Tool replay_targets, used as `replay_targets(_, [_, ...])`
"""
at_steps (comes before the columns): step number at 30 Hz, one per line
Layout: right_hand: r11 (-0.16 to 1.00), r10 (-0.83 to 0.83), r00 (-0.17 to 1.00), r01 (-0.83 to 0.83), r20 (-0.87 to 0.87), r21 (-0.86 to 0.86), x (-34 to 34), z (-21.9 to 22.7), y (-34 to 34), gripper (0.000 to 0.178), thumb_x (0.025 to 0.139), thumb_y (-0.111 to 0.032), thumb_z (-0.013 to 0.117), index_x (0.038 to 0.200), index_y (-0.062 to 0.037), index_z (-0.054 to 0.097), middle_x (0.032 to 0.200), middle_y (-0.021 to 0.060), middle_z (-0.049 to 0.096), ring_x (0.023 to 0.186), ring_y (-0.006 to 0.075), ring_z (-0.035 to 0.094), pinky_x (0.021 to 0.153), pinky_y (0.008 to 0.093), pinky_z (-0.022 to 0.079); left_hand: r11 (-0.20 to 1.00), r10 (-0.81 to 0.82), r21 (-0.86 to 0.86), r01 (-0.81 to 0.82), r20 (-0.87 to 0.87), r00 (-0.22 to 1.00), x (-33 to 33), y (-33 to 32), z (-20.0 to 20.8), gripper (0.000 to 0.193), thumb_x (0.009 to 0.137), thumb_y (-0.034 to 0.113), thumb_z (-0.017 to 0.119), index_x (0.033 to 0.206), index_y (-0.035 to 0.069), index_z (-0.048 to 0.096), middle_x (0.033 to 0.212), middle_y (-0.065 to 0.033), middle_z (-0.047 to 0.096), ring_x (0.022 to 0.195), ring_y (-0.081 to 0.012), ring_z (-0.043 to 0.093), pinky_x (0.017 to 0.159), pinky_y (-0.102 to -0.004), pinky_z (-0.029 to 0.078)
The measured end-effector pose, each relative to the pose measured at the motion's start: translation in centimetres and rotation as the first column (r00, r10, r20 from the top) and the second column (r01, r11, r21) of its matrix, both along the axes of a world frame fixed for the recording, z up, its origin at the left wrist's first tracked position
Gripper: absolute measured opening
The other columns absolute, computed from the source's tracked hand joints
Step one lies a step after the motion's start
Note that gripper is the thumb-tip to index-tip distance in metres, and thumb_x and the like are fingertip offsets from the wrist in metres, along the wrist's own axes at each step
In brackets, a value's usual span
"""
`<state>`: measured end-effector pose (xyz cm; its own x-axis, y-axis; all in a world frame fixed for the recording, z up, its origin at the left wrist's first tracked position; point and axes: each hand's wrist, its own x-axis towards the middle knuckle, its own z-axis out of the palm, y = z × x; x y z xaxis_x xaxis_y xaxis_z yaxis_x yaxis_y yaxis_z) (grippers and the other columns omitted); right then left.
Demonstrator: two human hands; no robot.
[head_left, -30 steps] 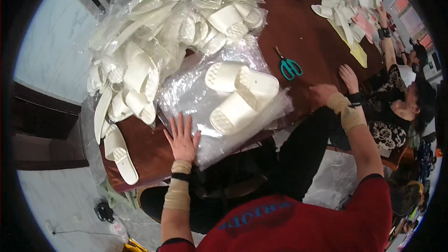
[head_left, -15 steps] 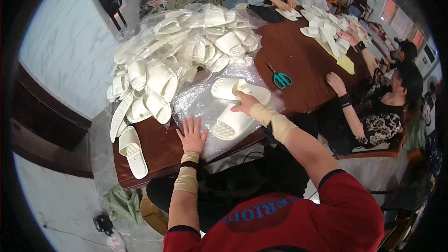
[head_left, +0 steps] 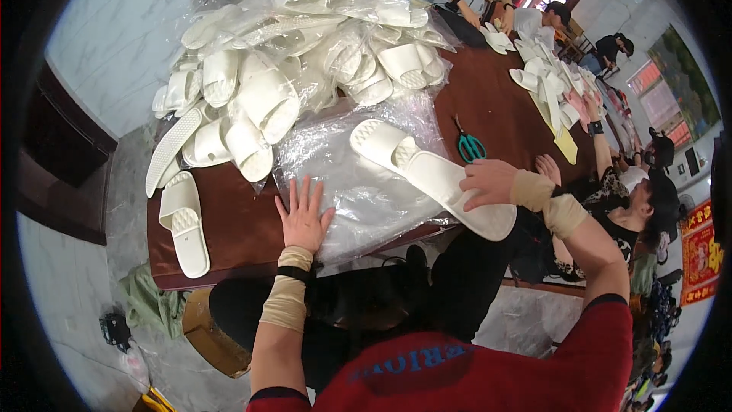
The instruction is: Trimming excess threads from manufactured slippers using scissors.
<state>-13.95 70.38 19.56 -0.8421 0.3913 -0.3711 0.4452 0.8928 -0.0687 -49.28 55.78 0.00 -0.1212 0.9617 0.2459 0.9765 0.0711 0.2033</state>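
Observation:
My left hand (head_left: pixel 303 220) lies flat with its fingers spread, on the tabletop at the near left edge of a sheet of clear plastic bags (head_left: pixel 343 198). To its right, my right hand (head_left: pixel 492 185) grips a white slipper (head_left: pixel 435 175), fingers over its near end, which reaches past the table's front edge. A second white slipper (head_left: pixel 377 137) meets it at the far end, over the plastic; whether the two touch all along is hard to see. Teal-handled scissors (head_left: pixel 471 146) lie just beyond my right hand.
A big heap of white slippers in clear bags (head_left: pixel 267 95) covers the far left of the brown table (head_left: pixel 236 221). One loose slipper (head_left: pixel 183 221) lies at the left corner. Co-workers sit along the far and right sides, around another slipper pile (head_left: pixel 549 80).
My right hand has moved right and nearer, pulling the slipper with it toward the table's front edge. The slippers now lie end to end instead of side by side. My left hand stays flat.

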Motion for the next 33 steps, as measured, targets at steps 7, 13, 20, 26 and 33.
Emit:
replay_targets(7, [0.988, 0.150, 0.983, -0.154, -0.105, -0.031, -6.4, -7.5, 7.4, 0.042, 0.077, -0.052, 0.065, 0.099, -0.0159, 0.065, 0.095, 0.0095, 0.056, 0.099, 0.0288, 0.052, 0.080, 0.0407, 0.044, 0.999, 0.000, -0.049, -0.001, -0.038, 0.999, 0.4, 0.1, 0.2, 0.063, 0.089, 0.048, 0.052, 0.143, 0.019, 0.037, 0.154, -0.0069, 0.024, 0.143, -0.0337, 0.017, 0.109, -0.0639, 0.013])
replay_targets(13, [0.944, -0.140, 0.937, 0.028, -0.321, -0.330, -10.6, -6.1, 10.1, 0.038, 0.082, -0.047, 0.062, 0.100, -0.0134, 0.065, 0.095, 0.0141, 0.059, 0.091, 0.0334, 0.058, 0.078, 0.0416, 0.043, 0.995, 0.007, -0.098, -0.012, -0.051, 0.999, 0.4, 0.5, 0.6, 0.063, 0.089, 0.046, 0.053, 0.144, 0.020, 0.036, 0.154, -0.0064, 0.024, 0.143, -0.0339, 0.017, 0.108, -0.0643, 0.014])
replay_targets(20, [0.985, -0.172, 0.830, 0.137, -0.531, -0.104, -14.8, -11.1, 11.0, 0.036, 0.080, -0.046, 0.065, 0.097, -0.0132, 0.064, 0.093, 0.0122, 0.058, 0.096, 0.0343, 0.056, 0.085, 0.0418, 0.043, 0.993, -0.008, -0.122, 0.000, -0.063, 0.998, 0.9, 0.9, 1.1, 0.062, 0.089, 0.046, 0.053, 0.143, 0.019, 0.037, 0.154, -0.0064, 0.024, 0.143, -0.0336, 0.016, 0.110, -0.0629, 0.012])
replay_targets(26, [0.981, -0.150, 0.676, 0.190, -0.721, -0.027, -12.9, -10.4, 9.4, 0.030, 0.079, -0.037, 0.068, 0.096, -0.0122, 0.064, 0.096, 0.0083, 0.057, 0.095, 0.0298, 0.054, 0.083, 0.0401, 0.043, 0.990, 0.007, -0.139, -0.013, -0.048, 0.999, 1.1, 1.0, 1.0, 0.061, 0.090, 0.044, 0.052, 0.143, 0.017, 0.037, 0.154, -0.0064, 0.023, 0.144, -0.0323, 0.013, 0.111, -0.0605, 0.009])
replay_targets(33, [0.900, -0.182, 0.652, 0.411, -0.736, 0.141, 1.0, -3.1, 8.9, 0.027, 0.077, -0.036, 0.070, 0.091, -0.0139, 0.066, 0.094, 0.0065, 0.058, 0.091, 0.0295, 0.056, 0.079, 0.0399, 0.046, 0.988, 0.012, -0.151, -0.019, -0.047, 0.999, 0.9, 0.6, 1.5, 0.060, 0.091, 0.044, 0.051, 0.143, 0.017, 0.037, 0.155, -0.0078, 0.022, 0.144, -0.0336, 0.013, 0.111, -0.0614, 0.009])
